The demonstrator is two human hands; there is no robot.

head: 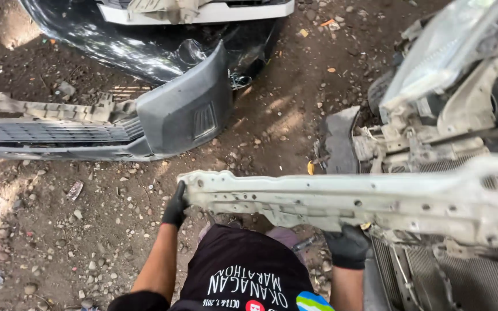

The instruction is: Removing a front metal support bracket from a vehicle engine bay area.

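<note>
A grey bumper (110,124) lies on the dirt ground (59,230) at far left. The gloved left hand (175,208) has its grip clamped on the left end of a white metal beam (341,201), which runs rightward across the stripped car front (433,115). The gloved right hand (348,246) grips the beam's underside near its middle, above the radiator (462,282).

Two gloved hands, left (175,208) and right (348,246). One white metal beam (341,201). One grey bumper (162,115) on the dirt. One headlight (439,52). One radiator (468,282), possibly two layered; the view is cluttered.
</note>
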